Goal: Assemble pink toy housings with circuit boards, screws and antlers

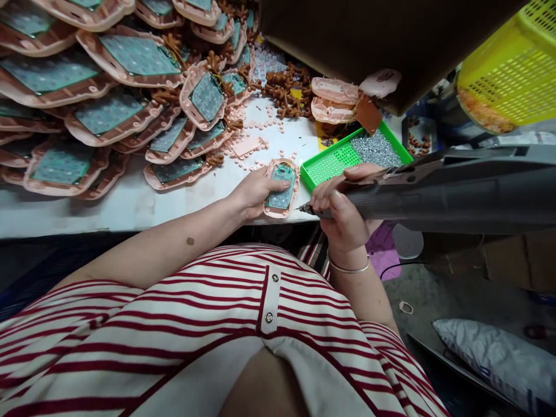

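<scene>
My left hand (256,192) grips a pink plastic casing (278,213) by its left side at the table's front edge. A green circuit board (281,194) lies inside the casing, and my thumb presses on it. My right hand (345,211) is wrapped round a grey electric screwdriver (434,194). Its thin tip points left and sits just right of the casing, seemingly apart from it. Behind my right hand is a bright green tray (310,176) with small silver screws (376,147) heaped in its far end.
Stacked pink casings with boards (130,55) fill the table's left side. Brown figure-shaped parts (284,87) and small pink pieces lie at the back. Pink shells (334,90) rest beside the tray. A dark box overhangs the back right, near a yellow basket (508,69).
</scene>
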`<move>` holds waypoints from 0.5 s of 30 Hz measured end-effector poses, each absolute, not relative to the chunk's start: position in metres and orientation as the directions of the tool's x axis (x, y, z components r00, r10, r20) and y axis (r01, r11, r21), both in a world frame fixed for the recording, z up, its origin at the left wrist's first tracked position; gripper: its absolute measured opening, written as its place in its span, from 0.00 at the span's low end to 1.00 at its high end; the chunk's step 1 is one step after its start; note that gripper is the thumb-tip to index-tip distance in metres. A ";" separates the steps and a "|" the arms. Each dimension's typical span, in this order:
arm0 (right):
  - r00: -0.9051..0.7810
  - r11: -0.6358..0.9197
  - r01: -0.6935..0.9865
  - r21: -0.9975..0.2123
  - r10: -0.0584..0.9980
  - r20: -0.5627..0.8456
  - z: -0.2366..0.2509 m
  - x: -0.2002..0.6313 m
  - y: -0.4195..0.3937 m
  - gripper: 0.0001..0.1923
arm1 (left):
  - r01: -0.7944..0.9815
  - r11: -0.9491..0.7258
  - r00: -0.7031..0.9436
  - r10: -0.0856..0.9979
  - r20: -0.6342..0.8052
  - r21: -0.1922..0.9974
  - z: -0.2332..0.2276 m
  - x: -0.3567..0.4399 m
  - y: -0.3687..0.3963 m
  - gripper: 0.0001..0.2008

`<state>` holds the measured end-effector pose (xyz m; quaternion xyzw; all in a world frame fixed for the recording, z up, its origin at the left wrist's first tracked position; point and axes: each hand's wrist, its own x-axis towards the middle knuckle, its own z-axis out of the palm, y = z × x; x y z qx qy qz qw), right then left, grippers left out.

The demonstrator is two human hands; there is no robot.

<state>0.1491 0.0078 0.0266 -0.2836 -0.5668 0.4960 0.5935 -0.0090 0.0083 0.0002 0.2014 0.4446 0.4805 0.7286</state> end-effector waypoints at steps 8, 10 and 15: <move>0.098 0.540 -0.267 -0.798 0.839 0.535 0.060 0.150 0.007 0.15 | -0.194 0.420 0.510 0.815 -0.275 0.886 0.014 -0.039 -0.021 0.23; 0.101 0.557 -0.278 -0.783 0.827 0.552 0.063 0.151 0.007 0.17 | -0.074 0.317 0.570 0.791 -0.221 0.946 0.019 -0.037 -0.026 0.22; 0.085 0.537 -0.218 -0.815 0.842 0.532 0.069 0.152 0.003 0.23 | 0.056 0.038 0.635 0.770 -0.065 0.998 0.027 -0.025 -0.027 0.15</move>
